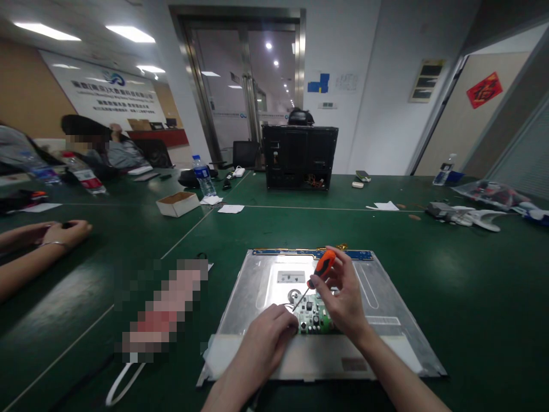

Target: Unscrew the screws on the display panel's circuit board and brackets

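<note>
Green tabletop (484,309), orange screwdriver (322,266) diagonal, tip (295,308) down-left

A red door sign (484,90) reads 福; wall lettering (112,91) includes 大数据.

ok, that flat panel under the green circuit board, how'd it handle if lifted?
The panel: probably stiff, as its metallic-looking back lies flat. Likely fragile at the far edge, where a thin blue strip sits exposed. Perhaps slippery too: the back looks smooth and shiny.
</note>
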`<action>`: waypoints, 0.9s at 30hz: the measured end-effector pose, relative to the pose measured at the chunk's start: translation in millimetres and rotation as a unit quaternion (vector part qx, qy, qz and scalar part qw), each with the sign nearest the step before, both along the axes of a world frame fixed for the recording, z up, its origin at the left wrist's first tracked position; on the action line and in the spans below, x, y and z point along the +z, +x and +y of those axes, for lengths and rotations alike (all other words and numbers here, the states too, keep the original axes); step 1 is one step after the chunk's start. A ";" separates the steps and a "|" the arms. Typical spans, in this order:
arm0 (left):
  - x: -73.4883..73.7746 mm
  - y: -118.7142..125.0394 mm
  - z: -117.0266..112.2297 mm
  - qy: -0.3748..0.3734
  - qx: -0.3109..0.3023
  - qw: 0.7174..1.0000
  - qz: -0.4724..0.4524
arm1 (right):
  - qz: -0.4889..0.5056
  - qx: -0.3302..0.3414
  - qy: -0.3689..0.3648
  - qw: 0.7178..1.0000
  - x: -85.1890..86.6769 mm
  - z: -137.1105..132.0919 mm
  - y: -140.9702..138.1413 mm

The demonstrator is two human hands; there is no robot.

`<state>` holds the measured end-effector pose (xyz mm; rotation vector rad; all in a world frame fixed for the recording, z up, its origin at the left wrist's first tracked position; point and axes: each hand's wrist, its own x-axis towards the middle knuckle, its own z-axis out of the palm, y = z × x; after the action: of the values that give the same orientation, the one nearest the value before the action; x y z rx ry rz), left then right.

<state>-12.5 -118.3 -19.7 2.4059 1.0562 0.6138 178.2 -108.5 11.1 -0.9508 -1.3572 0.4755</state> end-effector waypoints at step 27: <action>-0.1 0.1 -1.5 0.071 -0.024 0.997 -0.019 | -0.031 -0.006 0.026 0.999 2.7 -1.4 -0.9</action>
<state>-12.4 -119.8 -19.8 2.5230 0.9666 0.7372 177.2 -109.9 13.7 -0.9370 -1.4116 0.4029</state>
